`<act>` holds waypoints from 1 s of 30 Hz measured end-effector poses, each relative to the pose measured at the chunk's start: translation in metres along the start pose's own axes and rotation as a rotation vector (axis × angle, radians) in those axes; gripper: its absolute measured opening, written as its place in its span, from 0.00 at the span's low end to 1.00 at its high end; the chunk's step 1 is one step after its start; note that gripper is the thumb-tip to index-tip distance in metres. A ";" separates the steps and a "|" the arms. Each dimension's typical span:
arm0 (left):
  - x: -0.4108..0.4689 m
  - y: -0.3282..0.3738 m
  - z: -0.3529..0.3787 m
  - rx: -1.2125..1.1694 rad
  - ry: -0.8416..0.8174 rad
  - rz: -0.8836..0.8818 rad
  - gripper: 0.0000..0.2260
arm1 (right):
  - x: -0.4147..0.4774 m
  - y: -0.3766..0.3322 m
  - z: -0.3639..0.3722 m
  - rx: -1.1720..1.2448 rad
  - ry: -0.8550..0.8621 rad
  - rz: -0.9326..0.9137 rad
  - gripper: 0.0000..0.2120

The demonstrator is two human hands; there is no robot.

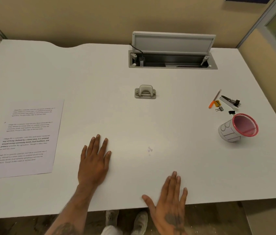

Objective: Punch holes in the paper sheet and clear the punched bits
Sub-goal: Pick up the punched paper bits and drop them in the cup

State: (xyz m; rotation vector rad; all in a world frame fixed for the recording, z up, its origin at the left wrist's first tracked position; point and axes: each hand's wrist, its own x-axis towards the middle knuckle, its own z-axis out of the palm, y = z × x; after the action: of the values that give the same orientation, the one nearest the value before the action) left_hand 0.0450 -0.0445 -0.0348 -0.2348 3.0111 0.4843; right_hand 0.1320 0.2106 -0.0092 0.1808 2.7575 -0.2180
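**A:** Where are the hands?

**B:** The left hand [94, 160] lies palm down on the white desk [100, 78], fingers straight and close together, holding nothing. The right hand [169, 200] is at the desk's near edge, fingers straight, thumb spread to the left, also empty. I cannot tell whether it rests on the surface.

**A:** And the punched bits?

**B:** A small pale cluster of punched bits [149, 149] lies on the desk between the hands, beyond the right hand and right of the left fingertips, touching neither.

**A:** The paper sheet?

**B:** The paper sheet [27, 138] lies flat on the left side of the desk, printed side up, slightly skewed, apart from the left hand. Two small dark marks sit near its left margin, too small to tell if they are holes.

**A:** The hole punch?

**B:** The hole punch [145, 92] stands farther back, near the middle, well apart from both hands.

**A:** Anything else?

**B:** On the right a pink mesh cup [239, 128], wrapped in white paper, lies on its side. Behind it are an orange pen [214, 100], a yellow sharpener [217, 103] and binder clips [220, 109]. At the back a cable hatch [172, 50] stands with its lid raised.
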 end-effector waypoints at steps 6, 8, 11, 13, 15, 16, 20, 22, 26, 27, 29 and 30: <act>0.000 -0.001 0.001 0.009 0.003 0.008 0.26 | 0.043 -0.045 -0.002 0.032 0.057 -0.018 0.53; 0.000 -0.001 0.001 0.010 0.003 0.009 0.26 | 0.061 -0.058 -0.008 0.056 0.085 -0.046 0.53; 0.001 -0.002 0.002 0.016 0.003 0.006 0.27 | 0.080 -0.065 -0.015 0.113 0.137 -0.057 0.51; 0.001 -0.002 0.002 0.014 0.002 0.003 0.27 | 0.087 -0.058 -0.020 0.159 0.219 -0.107 0.45; 0.001 -0.002 0.002 0.008 0.001 0.002 0.26 | 0.094 -0.045 -0.028 0.254 0.329 -0.235 0.34; 0.001 -0.002 0.002 0.010 0.000 0.002 0.26 | 0.098 -0.038 -0.030 0.287 0.376 -0.290 0.30; 0.001 -0.001 0.002 0.012 0.000 0.001 0.27 | 0.117 -0.026 -0.048 0.432 0.183 -0.273 0.17; 0.001 -0.001 0.002 0.005 0.005 0.004 0.27 | 0.129 -0.025 -0.051 0.490 0.027 -0.216 0.14; 0.000 -0.002 0.002 0.001 0.003 0.006 0.27 | 0.137 -0.024 -0.056 0.544 0.040 -0.268 0.10; 0.000 -0.002 0.003 0.005 0.003 0.006 0.27 | 0.136 -0.024 -0.057 0.579 0.070 -0.286 0.08; 0.000 -0.002 0.003 0.009 0.003 0.006 0.27 | 0.136 -0.023 -0.054 0.676 0.146 -0.297 0.04; 0.000 -0.003 0.004 0.008 0.003 0.006 0.27 | 0.136 -0.024 -0.053 0.683 0.174 -0.296 0.03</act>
State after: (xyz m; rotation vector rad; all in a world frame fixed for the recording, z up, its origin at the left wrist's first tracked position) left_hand 0.0452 -0.0460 -0.0390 -0.2261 3.0172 0.4723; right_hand -0.0159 0.2095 -0.0074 -0.0429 2.7526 -1.2708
